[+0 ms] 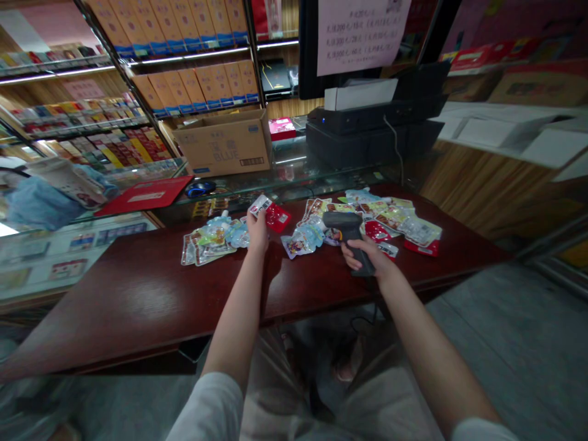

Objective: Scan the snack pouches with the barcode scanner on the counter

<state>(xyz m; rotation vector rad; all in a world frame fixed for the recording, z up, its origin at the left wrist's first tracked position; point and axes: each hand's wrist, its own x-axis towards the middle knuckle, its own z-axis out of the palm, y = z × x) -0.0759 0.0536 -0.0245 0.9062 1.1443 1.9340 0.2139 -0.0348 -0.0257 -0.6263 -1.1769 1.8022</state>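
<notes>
My left hand is closed on a red and white snack packet, held up above the dark red wooden counter. In my right hand is a black handheld barcode scanner, fingers wrapped round its grip, its head pointing left toward the packet. Under the left hand lies a pile of pale blue and green packets. A larger spread of mixed snack packets lies beyond the scanner on the right.
A glass display counter runs behind, bearing a cardboard box, a red folder, a blue mouse and a black printer. Shelves of boxed goods fill the back wall. The scanner cable hangs below.
</notes>
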